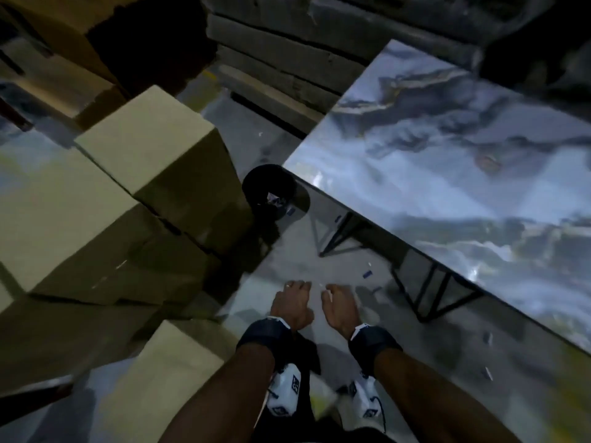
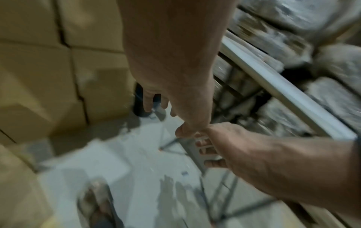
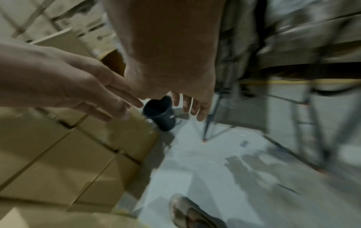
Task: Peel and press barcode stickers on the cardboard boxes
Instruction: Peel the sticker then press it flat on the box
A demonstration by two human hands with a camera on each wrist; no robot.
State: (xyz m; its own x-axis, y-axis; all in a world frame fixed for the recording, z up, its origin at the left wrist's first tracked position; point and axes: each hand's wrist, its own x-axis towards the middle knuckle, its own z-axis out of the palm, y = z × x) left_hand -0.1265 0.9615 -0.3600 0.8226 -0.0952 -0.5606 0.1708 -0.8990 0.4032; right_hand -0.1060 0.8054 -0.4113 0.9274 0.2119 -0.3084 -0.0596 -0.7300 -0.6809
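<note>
1. Currently the left hand [image 1: 292, 303] and the right hand [image 1: 340, 306] hang side by side over the floor [image 1: 287, 251], well apart from any box.
2. Left hand: fingers loose and slightly spread, holding nothing, as the right wrist view shows.
3. Right hand: the left wrist view shows thin pale strips [image 2: 205, 145] lying across its fingers; whether these are sticker backing or a sticker cannot be told, and the grip itself is not clear.
4. Cardboard boxes [image 1: 134, 174] stand stacked to the person's left; no barcode sticker is legible on any visible face, owing to dim light and blur.
5. Desk [image 1: 463, 174] with a marbled top stands to the right; no sticker sheet is visible on it.
6. Progress, as a judgement: a peel step may be in hand; pressing onto a box is not yet under way.
7. View differences: only the head view shows the desk top; the wrist views show a dark bin [image 3: 161, 114] by the boxes and a sandalled foot [image 3: 193, 214].
</note>
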